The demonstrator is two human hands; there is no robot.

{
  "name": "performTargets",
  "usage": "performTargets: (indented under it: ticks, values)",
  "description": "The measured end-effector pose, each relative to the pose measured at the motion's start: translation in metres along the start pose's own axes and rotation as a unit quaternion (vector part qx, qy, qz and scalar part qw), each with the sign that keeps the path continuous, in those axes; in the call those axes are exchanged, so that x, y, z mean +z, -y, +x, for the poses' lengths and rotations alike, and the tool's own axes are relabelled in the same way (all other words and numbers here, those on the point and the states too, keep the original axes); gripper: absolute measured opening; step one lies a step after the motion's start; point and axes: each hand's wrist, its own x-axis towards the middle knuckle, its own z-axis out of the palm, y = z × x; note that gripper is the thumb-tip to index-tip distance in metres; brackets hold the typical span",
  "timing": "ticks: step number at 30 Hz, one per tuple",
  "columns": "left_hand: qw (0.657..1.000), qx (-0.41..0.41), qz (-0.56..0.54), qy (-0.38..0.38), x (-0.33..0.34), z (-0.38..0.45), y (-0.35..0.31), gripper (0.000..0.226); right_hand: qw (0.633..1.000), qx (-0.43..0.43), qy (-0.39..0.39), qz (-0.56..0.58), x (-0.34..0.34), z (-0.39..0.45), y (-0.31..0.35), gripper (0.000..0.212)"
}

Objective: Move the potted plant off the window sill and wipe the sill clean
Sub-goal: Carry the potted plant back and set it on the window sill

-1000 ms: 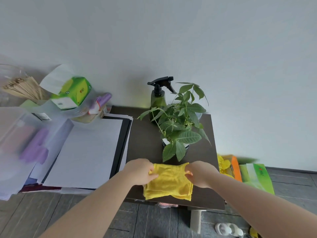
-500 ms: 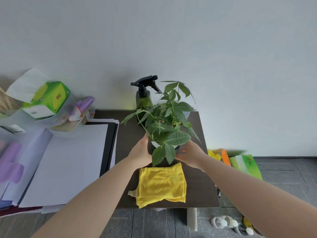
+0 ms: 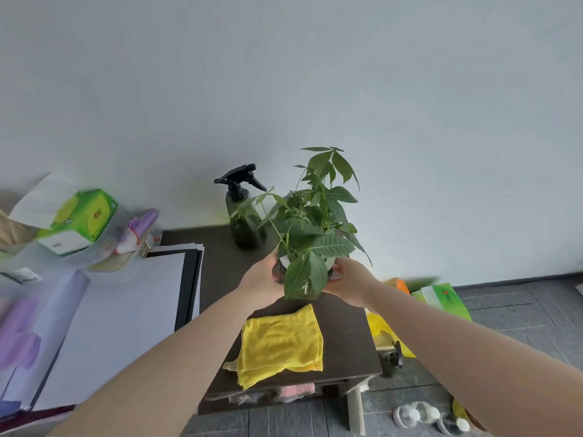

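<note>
both hands are clasped around the pot of the potted plant, one on each side: the left hand wraps the pot's left flank and the right hand closes on its right flank, with the fingers curled round the dark pot. leaves hang down over the front of the pot and hide most of it, so whether its base touches the surface below cannot be told. the plant sits above the far half of a dark brown tabletop, close to a pale wall. just left of the plant and behind it stands a dark green spray bottle with a black trigger head. a folded yellow cloth lies flat on the near part of the tabletop, apart from both hands. to the left, a white sheet of paper lies on a black folder, and further left a green tissue pack rests on clutter.
</note>
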Motion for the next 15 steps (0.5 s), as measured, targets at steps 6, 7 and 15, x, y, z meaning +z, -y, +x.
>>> performTargets:
  ticks: [6, 7, 15]
  values:
    - [0.997, 0.068, 0.045, 0.013, 0.019, -0.009, -0.104, 0.047, 0.998, -0.029, -0.047, 0.007, -0.085, -0.060, -0.006, 0.040]
    - [0.995, 0.083, 0.049, 0.015, 0.027, -0.011, -0.123, 0.047, 0.998, -0.032, -0.054, 0.003, -0.102, -0.072, -0.011, 0.042]
    - [0.979, 0.177, 0.094, 0.046, 0.139, -0.031, -0.283, 0.058, 0.989, -0.012, -0.147, -0.002, -0.240, -0.199, -0.094, 0.042]
